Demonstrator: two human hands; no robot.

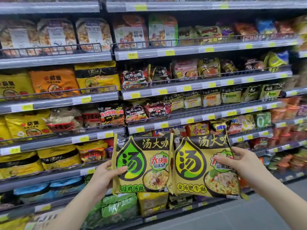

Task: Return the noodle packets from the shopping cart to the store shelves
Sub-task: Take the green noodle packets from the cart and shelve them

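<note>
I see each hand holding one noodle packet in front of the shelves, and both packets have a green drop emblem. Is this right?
Not quite. The head view shows only the packet in the left hand, the left packet, has a green drop; the right packet, held by the right hand, has a yellow one. The rest is correct.

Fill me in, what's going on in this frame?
A person stands facing store shelves stocked with noodle packs. The left hand holds a green-logo noodle packet by its left edge; the right hand holds a yellow-logo noodle packet by its right edge. Both packets are upright, side by side in the air in front of the shelves, neither shelved yet. No cart is in view.
</note>
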